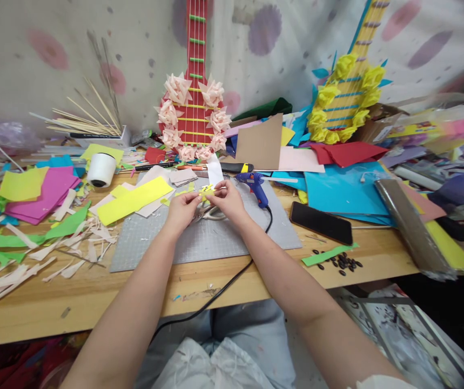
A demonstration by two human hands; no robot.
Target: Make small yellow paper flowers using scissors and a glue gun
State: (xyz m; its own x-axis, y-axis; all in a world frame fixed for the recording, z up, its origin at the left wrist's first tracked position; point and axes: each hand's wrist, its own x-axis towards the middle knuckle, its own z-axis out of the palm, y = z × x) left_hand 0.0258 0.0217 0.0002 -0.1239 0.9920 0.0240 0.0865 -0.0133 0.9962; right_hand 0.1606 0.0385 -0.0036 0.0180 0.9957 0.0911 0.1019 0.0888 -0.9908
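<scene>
My left hand (182, 212) and my right hand (229, 202) meet above the middle of a grey cutting mat (138, 246). Pinched between the fingertips of both is a small yellow piece with dark marks (206, 190); its exact kind is too small to make out. Below the hands lie scissors (214, 213), their handle loops showing and the rest partly covered. A blue hot glue gun (253, 186) rests just right of my right hand, its black cord (235, 275) running off the table's front edge. Yellow foam strips (134, 200) lie left of my left hand.
A red paper guitar with pink flowers (193, 113) and a yellow one (339, 102) stand behind. Left are a white spool (101, 169) and scraps (89, 243). Right are a phone (321, 222), black seed-like pieces (343, 263) and blue sheets (345, 189).
</scene>
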